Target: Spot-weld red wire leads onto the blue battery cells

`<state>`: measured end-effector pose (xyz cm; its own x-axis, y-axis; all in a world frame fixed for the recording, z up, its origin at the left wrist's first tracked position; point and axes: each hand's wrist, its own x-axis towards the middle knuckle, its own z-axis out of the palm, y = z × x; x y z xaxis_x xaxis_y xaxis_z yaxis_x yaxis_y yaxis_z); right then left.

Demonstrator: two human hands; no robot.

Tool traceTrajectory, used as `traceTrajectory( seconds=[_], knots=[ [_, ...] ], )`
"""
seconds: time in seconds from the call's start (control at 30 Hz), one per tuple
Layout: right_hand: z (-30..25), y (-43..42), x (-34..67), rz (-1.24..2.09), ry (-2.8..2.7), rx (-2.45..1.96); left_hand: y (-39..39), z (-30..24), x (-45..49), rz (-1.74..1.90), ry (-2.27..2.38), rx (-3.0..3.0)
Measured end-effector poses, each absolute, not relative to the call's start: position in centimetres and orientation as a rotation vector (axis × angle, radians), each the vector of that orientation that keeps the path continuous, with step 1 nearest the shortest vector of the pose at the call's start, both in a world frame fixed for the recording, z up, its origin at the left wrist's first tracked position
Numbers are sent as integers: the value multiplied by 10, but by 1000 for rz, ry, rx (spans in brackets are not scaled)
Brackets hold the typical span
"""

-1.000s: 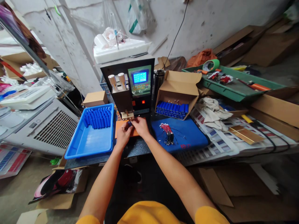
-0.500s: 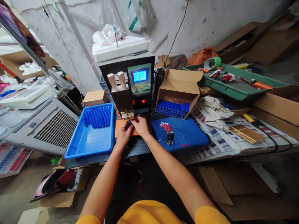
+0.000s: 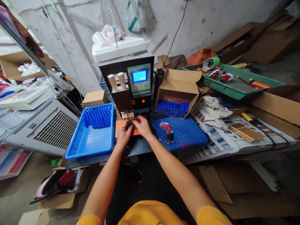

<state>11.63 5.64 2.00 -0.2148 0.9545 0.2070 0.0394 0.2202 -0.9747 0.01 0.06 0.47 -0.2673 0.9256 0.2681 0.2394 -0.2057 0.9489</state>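
At the foot of a spot welder (image 3: 140, 103) with a lit blue screen, both hands meet under its copper electrode tips (image 3: 127, 113). My left hand (image 3: 123, 133) is closed round a blue cylindrical battery cell (image 3: 130, 123), mostly hidden by the fingers. Beside it my right hand (image 3: 142, 127) is pinched on a thin wire lead whose small white connector (image 3: 140, 116) shows above the fingers. An orange pad (image 3: 120, 124) lies under the hands. To the right, a bundle of red and black wire leads (image 3: 167, 132) rests on a blue mat (image 3: 194, 134).
Left of the welder stands a blue tray (image 3: 90, 150) with rows of blue cells. An open cardboard box (image 3: 182, 76) of blue cells sits right of it, near a black flask (image 3: 159, 76). Farther right are a rag (image 3: 214, 109) and a green tray (image 3: 236, 89).
The right hand has shifted very slightly outward and down; the left hand stays at the electrodes. The view has moved a little.
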Motion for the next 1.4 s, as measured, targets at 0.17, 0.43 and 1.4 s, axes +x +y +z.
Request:
traceTrajectory(
  seconds=[0.17,0.43,1.4],
  knots=[
    [18,54,123,1142,-1584,-974,2,1,-2,1523,1479,1422],
    [16,55,123,1136,-1566,-959,5,-1,-4,1518,1491,1402],
    [24,49,147,1530,-1515,-754,-23,12,30,1741,1238,814]
  ],
)
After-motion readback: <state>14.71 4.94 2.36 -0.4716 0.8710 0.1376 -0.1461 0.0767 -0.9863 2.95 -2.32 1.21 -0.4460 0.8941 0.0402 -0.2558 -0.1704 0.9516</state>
